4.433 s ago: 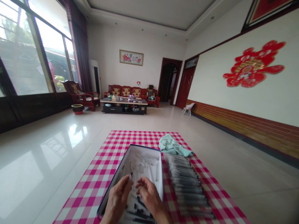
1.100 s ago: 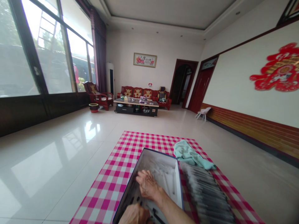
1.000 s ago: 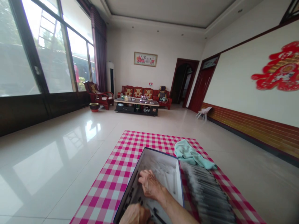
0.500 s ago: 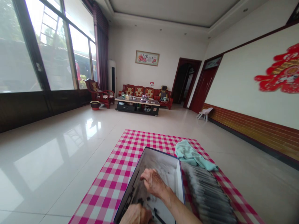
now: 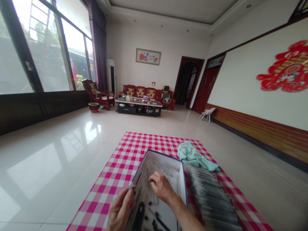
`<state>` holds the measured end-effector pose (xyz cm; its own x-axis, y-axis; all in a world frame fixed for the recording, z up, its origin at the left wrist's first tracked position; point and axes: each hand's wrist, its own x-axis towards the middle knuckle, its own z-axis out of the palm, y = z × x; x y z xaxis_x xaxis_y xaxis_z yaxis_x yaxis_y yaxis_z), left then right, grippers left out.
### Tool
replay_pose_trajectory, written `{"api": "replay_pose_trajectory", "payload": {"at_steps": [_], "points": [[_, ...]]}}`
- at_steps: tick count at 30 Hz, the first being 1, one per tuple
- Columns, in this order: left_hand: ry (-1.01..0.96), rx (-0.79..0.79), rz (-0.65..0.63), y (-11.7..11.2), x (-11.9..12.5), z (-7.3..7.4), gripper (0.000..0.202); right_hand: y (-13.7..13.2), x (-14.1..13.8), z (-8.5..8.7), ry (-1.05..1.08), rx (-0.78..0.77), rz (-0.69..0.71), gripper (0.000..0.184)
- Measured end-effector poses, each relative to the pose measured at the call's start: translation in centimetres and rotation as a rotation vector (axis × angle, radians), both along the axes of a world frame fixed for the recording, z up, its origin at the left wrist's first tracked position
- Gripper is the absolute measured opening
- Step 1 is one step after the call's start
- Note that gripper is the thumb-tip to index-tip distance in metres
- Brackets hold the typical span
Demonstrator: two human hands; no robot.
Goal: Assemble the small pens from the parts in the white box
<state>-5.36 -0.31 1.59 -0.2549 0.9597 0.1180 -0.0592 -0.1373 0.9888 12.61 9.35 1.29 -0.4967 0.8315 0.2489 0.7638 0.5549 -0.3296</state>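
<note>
Pinching a slim pale rod (image 5: pixel 131 185), the left hand (image 5: pixel 120 207) sits beside the navy-rimmed white box (image 5: pixel 183 192), the right hand (image 5: pixel 163 187) half-open and empty over it.

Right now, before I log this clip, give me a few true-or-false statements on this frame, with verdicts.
The left hand pinches a small slim item: true.
The right hand is outside the box: false; it is over the inside of the open box.
A teal towel lies on the pink-and-white checked cloth: true.
The rows of slim items lie inside the box: false; they lie on the checked cloth, to the right of the box.
</note>
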Motion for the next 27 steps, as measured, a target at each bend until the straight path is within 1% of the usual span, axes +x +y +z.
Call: {"api": "replay_pose_trajectory", "payload": {"at_steps": [2,3,6,10,12,15,18,20,22,24,27], "points": [[-0.138,-0.030,0.073,0.5,-0.3,0.6,0.055,-0.2,-0.2,0.0,-0.001,-0.001,0.001,0.026],[-0.168,-0.038,0.080,0.7,-0.4,0.7,0.056,-0.3,-0.3,0.0,-0.006,0.001,0.003,0.026],[-0.140,-0.047,0.061,1.0,-0.4,0.1,0.056,-0.4,-0.8,-0.1,-0.034,0.013,0.000,0.024],[0.001,0.005,0.053,0.9,-0.2,-1.1,0.050,-0.2,-1.6,-0.6,-0.081,0.012,-0.034,0.025],[0.100,0.044,0.037,0.8,-0.1,-1.4,0.048,-0.2,-2.0,-0.8,-0.094,0.007,-0.045,0.023],[0.271,0.088,0.006,0.8,0.1,-1.3,0.047,-0.3,-2.6,-0.9,-0.094,0.013,-0.034,0.023],[0.406,0.113,-0.005,1.0,0.2,-0.8,0.045,-0.7,-3.2,-0.7,-0.085,0.016,-0.007,0.028],[0.469,0.119,-0.021,1.2,0.3,-0.6,0.044,-0.9,-3.5,-0.7,-0.075,0.013,0.018,0.030],[0.525,0.123,-0.032,1.3,0.3,-0.5,0.043,-1.0,-3.6,-0.8,-0.056,0.010,0.049,0.025],[0.576,0.131,-0.012,1.5,0.2,-0.6,0.041,-1.0,-3.6,-0.7,-0.019,0.006,0.065,0.022],[0.641,0.127,0.015,1.8,0.1,-0.9,0.040,-0.8,-3.2,0.0,0.085,-0.013,0.044,0.026]]}}
